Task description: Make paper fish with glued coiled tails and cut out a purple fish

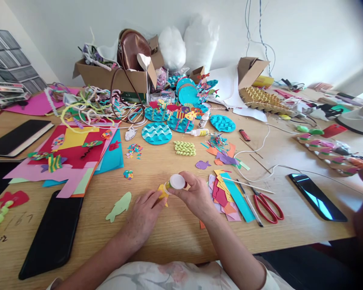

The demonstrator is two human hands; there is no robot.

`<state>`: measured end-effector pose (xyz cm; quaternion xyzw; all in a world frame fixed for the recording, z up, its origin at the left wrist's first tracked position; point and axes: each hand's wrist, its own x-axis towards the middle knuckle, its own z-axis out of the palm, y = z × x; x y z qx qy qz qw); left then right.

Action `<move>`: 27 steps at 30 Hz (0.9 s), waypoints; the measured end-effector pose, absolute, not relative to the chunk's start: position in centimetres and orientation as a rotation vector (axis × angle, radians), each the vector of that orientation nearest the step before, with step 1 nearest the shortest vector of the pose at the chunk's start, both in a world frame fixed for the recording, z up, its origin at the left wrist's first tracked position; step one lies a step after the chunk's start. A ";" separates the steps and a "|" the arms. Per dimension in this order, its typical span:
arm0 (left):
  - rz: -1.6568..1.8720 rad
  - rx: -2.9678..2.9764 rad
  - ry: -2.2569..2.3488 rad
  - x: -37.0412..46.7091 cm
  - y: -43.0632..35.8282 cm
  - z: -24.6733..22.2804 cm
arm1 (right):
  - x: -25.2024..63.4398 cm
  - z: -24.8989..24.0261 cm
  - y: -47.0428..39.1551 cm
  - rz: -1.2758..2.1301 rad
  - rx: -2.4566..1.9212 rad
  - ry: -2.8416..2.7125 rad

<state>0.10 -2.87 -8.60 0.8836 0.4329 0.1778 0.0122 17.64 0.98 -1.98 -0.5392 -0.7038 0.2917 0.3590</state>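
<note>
My right hand (196, 195) is wrapped round a small glue bottle (177, 182), tipped with its round white base towards me. Under the bottle's lower end lies a yellow paper cut-out (163, 192), partly hidden. The fingers of my left hand (145, 213) press together on that cut-out's left edge against the table. A pale green paper fish (119, 207) rests to the left of my left hand. Beyond my hands are a purple paper fish (203, 164) and a green crinkled paper piece (184, 148).
Red-handled scissors (268, 207), paper strips (236, 197) and a phone (317, 197) lie on the right. A black phone (53, 233) and stacked coloured sheets (69, 155) are on the left. Blue discs (156, 133) and a cardboard box (109, 80) stand farther back.
</note>
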 end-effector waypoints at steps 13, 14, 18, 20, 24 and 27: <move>0.529 2.732 1.333 0.2 -2.8 -8.3 | 17.4 -1.7 1.0 0.765 -1.365 -1.808; 0.525 2.736 1.337 0.1 -2.8 -8.2 | 17.3 -1.7 1.0 0.766 -1.362 -1.812; 0.509 2.752 1.345 0.1 -2.8 -8.1 | 17.1 -1.9 1.1 0.773 -1.370 -1.812; 0.507 2.752 1.344 0.2 -2.8 -8.1 | 17.0 -2.0 1.1 0.768 -1.374 -1.807; 0.544 2.757 1.346 0.3 -2.9 -8.0 | 16.9 -2.1 1.1 0.749 -1.364 -1.793; 0.577 2.745 1.341 0.3 -2.9 -8.0 | 16.8 -2.1 1.0 0.741 -1.357 -1.787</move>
